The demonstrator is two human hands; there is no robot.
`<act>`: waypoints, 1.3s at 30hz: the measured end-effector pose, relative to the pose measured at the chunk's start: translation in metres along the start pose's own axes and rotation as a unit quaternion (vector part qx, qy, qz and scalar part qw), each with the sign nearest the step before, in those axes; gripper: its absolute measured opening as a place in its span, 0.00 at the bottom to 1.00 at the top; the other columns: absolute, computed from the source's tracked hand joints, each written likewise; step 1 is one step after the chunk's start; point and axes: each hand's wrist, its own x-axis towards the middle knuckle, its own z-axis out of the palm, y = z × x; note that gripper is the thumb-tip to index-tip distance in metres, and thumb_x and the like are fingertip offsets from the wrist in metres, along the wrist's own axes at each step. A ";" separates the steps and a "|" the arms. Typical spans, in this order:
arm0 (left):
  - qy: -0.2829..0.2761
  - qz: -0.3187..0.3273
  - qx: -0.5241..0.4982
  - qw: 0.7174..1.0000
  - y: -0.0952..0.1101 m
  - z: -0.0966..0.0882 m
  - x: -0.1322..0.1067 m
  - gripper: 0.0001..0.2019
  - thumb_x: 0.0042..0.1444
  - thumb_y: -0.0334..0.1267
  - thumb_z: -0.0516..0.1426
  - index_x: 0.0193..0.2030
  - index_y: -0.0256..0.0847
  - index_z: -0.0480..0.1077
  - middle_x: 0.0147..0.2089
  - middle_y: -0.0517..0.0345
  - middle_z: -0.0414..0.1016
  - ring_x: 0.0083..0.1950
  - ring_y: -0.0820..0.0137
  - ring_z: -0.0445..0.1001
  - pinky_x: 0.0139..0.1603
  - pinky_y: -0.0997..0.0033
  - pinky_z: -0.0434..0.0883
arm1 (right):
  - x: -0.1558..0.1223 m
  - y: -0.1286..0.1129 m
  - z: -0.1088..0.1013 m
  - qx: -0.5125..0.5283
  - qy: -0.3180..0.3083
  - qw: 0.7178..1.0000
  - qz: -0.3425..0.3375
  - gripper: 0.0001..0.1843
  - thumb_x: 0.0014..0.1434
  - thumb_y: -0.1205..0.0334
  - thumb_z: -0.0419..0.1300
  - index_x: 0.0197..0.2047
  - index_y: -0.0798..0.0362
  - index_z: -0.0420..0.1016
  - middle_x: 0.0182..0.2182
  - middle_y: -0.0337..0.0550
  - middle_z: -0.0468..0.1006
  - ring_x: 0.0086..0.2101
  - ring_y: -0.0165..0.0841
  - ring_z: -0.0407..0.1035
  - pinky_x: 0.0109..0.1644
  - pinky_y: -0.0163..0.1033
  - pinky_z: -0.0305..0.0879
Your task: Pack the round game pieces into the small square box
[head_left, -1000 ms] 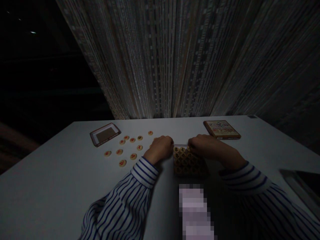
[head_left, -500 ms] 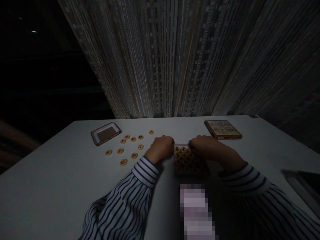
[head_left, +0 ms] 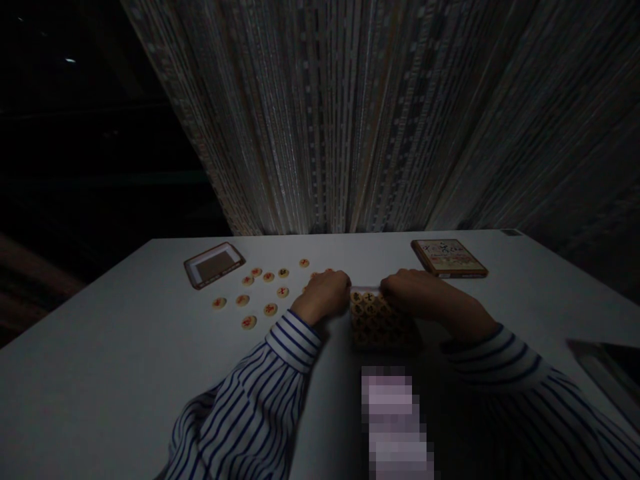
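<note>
In front of me lies a see-through plastic pack [head_left: 373,320] filled with rows of round Chinese chess pieces; whether it is a bag or a box is too dark to tell. My left hand [head_left: 325,293] has its fingers curled closed at the pack's upper left corner. At the upper right corner my right hand [head_left: 417,290] is closed on the pack's edge, fingers bent under. Loose chess pieces [head_left: 271,309], most with red characters, are scattered left of my left hand, and some are partly hidden behind it.
A shallow open box part [head_left: 193,275] lies at the back left of the white table [head_left: 125,360]. A printed box [head_left: 450,259] lies at the back right. Nearest me is a blurred-out pale object [head_left: 397,427]. A dark flat object [head_left: 615,373] sits at the right edge. Curtains hang behind.
The view has shifted very slightly. Both hands stay at the pack's upper corners, and the loose pieces lie as before.
</note>
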 end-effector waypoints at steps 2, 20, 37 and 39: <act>-0.003 -0.001 -0.003 1.000 0.000 0.000 0.000 0.13 0.54 0.34 0.48 0.35 0.38 0.73 0.36 0.45 0.76 0.37 0.64 0.74 0.38 0.66 0.67 | 0.000 -0.001 -0.001 0.005 -0.007 1.000 -0.003 0.14 0.56 0.67 0.48 0.37 0.57 0.74 0.31 0.54 0.76 0.34 0.40 0.72 0.29 0.38 0.57; -0.009 -0.005 0.003 1.000 0.004 -0.004 -0.002 0.13 0.55 0.34 0.48 0.36 0.36 0.74 0.37 0.42 0.76 0.39 0.62 0.74 0.39 0.66 0.67 | 0.002 -0.002 0.003 0.004 0.007 1.000 -0.011 0.14 0.56 0.67 0.47 0.37 0.56 0.74 0.30 0.53 0.76 0.32 0.40 0.71 0.29 0.39 0.58; -0.002 -0.004 -0.001 1.000 0.004 -0.003 -0.001 0.13 0.53 0.34 0.48 0.35 0.37 0.73 0.36 0.43 0.76 0.37 0.63 0.74 0.38 0.65 0.67 | 0.001 -0.003 0.001 0.007 0.006 1.000 -0.018 0.14 0.56 0.67 0.48 0.36 0.56 0.74 0.29 0.52 0.76 0.32 0.40 0.72 0.29 0.39 0.58; -0.004 -0.003 0.001 1.000 0.004 -0.004 -0.002 0.13 0.53 0.33 0.48 0.34 0.36 0.73 0.36 0.42 0.76 0.37 0.63 0.74 0.38 0.65 0.67 | 0.001 -0.002 0.002 0.006 0.004 1.000 -0.016 0.14 0.56 0.67 0.48 0.36 0.56 0.74 0.29 0.52 0.76 0.32 0.39 0.71 0.29 0.38 0.58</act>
